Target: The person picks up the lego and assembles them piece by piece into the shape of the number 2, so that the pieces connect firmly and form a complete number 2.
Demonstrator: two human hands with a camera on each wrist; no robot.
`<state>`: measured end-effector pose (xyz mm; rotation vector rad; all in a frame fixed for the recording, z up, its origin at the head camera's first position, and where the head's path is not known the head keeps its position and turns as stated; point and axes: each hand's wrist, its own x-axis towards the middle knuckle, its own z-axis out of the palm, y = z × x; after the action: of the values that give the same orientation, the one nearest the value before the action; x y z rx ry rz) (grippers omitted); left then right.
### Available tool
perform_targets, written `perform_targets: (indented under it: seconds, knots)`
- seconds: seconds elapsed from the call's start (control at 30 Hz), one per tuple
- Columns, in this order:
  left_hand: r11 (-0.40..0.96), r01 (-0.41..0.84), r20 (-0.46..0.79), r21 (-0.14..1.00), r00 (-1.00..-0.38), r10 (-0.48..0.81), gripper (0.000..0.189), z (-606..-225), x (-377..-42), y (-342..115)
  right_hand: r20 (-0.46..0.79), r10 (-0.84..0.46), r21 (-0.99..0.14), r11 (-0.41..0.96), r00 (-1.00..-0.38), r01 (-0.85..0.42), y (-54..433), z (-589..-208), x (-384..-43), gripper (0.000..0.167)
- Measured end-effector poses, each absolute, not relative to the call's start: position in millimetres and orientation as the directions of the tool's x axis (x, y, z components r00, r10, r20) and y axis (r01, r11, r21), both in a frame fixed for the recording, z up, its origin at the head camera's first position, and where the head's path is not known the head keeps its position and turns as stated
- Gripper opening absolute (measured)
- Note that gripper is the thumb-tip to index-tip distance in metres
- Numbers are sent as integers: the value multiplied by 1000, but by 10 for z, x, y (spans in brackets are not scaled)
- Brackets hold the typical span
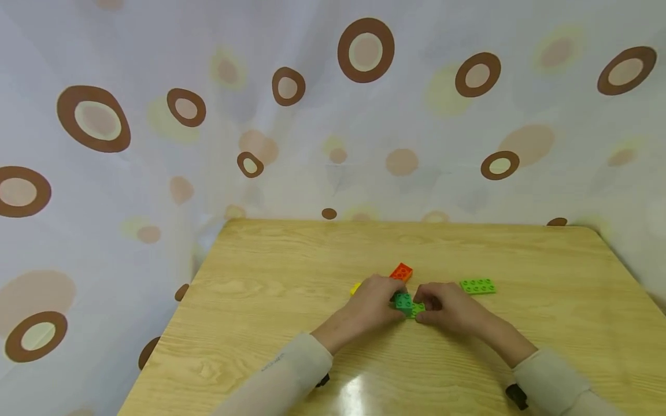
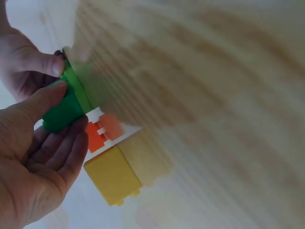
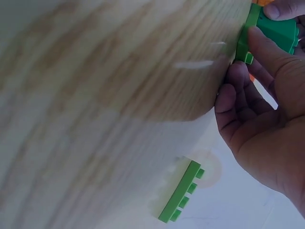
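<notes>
Gripping the green block (image 1: 403, 301), the left hand (image 1: 370, 303) is holding it atop the lime plate (image 1: 418, 309); the right hand (image 1: 451, 307) is pinching the plate's end. Uneven pressing could be tilting the joint.

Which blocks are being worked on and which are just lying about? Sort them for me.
In the job:
- dark green block, held
- light green plate, held beneath it

Apparently just lying about:
- orange block
- yellow block
- second light green plate
</notes>
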<state>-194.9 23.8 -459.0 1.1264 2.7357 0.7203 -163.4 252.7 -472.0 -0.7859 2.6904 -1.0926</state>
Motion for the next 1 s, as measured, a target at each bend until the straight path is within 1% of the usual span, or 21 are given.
perform_targets:
  seconds: [0.1, 0.23, 0.3, 0.47, 0.53, 0.6, 0.67, 0.73, 0.87, 1.0]
  knots:
    - [607, 643, 82, 468, -715, 694, 29, -4648, -1943, 154, 85, -513, -691, 587, -854, -422, 2478, -4777, -1643, 18]
    - [612, 627, 51, 482, -717, 695, 48, -4593, -1920, -17, 96, -529, -693, 573, -843, -438, 2425, -4814, -1661, 20]
    - [627, 614, 43, 479, -730, 682, 55, -4513, -1930, -139, 83, -540, -699, 568, -838, -435, 2415, -4805, -1678, 22]
    - [684, 577, 57, 445, -781, 622, 56, -4316, -2010, -481, -3, -535, -711, 595, -845, -375, 2481, -4678, -1754, 29]
    - [701, 558, 65, 443, -800, 596, 57, -4275, -2038, -600, 22, -511, -690, 614, -859, -383, 2519, -4612, -1815, 27]
    - [712, 542, 74, 446, -815, 575, 58, -4262, -2062, -702, 86, -489, -650, 632, -868, -421, 2540, -4559, -1898, 22]
    - [721, 522, 74, 456, -830, 554, 58, -4265, -2077, -787, 138, -483, -614, 643, -865, -458, 2537, -4528, -1993, 22]
    - [730, 506, 71, 459, -840, 538, 57, -4290, -2087, -858, 149, -498, -597, 643, -854, -480, 2516, -4525, -2089, 27]
    - [741, 484, 55, 466, -851, 522, 56, -4341, -2091, -954, 97, -548, -611, 626, -831, -485, 2481, -4566, -2220, 44]
    - [740, 489, 63, 461, -850, 523, 56, -4365, -2094, -995, 56, -560, -614, 634, -827, -471, 2461, -4619, -2282, 52]
